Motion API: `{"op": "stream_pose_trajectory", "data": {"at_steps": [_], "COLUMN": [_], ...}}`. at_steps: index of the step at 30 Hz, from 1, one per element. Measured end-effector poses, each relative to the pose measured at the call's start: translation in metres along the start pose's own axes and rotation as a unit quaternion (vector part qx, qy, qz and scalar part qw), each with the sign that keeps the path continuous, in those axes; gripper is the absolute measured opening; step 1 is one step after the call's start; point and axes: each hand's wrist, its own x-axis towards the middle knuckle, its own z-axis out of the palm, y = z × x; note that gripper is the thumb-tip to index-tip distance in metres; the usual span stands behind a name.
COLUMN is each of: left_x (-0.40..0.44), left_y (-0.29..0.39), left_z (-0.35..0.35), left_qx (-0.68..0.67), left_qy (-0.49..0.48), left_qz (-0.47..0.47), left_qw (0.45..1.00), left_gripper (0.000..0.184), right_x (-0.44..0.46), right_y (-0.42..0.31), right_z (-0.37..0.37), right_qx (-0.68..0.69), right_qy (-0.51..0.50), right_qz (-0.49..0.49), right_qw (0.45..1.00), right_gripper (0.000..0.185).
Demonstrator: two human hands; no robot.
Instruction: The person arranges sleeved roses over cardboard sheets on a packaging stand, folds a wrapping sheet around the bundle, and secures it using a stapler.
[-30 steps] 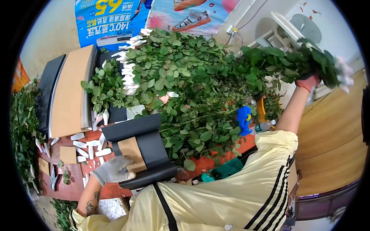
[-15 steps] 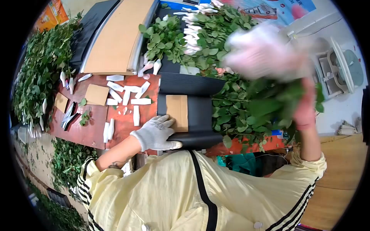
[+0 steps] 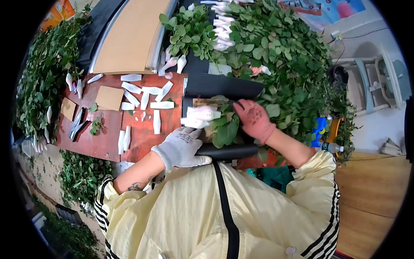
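Observation:
Black corrugated wrap [image 3: 224,86] lies in front of me, its near edge rolled up. On it rests a small bunch of leafy stems [image 3: 226,129], the white-sleeved flower heads [image 3: 200,116] pointing left over a brown cardboard piece [image 3: 205,102]. My left hand [image 3: 183,146], in a grey glove, lies with fingers apart at the wrap's left side, just below the white sleeves. My right hand [image 3: 254,120], in a red glove, is at the right of the bunch, fingertips on the leaves; whether it grips any stems is hidden.
Loose white sleeves [image 3: 156,122], cardboard squares [image 3: 109,98] and black-handled pliers or cutters [image 3: 77,125] lie on the red table [image 3: 101,142]. Large cardboard sheets [image 3: 131,34] stand behind. A big heap of stems [image 3: 284,52] fills the right; a blue tape dispenser [image 3: 319,131] and bottle [image 3: 334,147] stand beyond.
My right hand has come down from the upper right and the bunch now lies on the wrap and cardboard. My left hand has shifted slightly right and up beside it.

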Motion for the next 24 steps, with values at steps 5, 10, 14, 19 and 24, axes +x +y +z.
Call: {"op": "stream_pose_trajectory", "data": {"at_steps": [5, 10, 14, 19, 24], "left_x": [0.005, -0.022, 0.001, 0.018, 0.014], "left_y": [0.011, 0.005, 0.009, 0.023, 0.016], "left_z": [-0.027, -0.040, -0.045, -0.035, -0.033], "left_qx": [-0.029, -0.152, -0.052, 0.002, 0.002], "left_qy": [-0.148, 0.059, 0.285, 0.250, 0.329], "left_qz": [-0.072, 0.018, -0.025, -0.041, -0.012], "left_qw": [0.986, 0.986, 0.957, 0.967, 0.944], "left_gripper": [0.069, 0.046, 0.041, 0.040, 0.038], "right_x": [0.002, -0.027, -0.032, 0.027, 0.060], "right_y": [-0.029, -0.013, -0.006, -0.016, -0.018], "right_z": [-0.002, -0.016, -0.036, -0.034, -0.026], "right_qx": [-0.050, 0.018, 0.051, 0.113, 0.167], "right_qy": [-0.114, -0.132, -0.038, 0.246, 0.004], "right_qz": [0.016, -0.021, -0.050, -0.049, -0.009], "right_qw": [0.992, 0.991, 0.997, 0.961, 0.986], "right_gripper": [0.076, 0.078, 0.065, 0.036, 0.040]}}
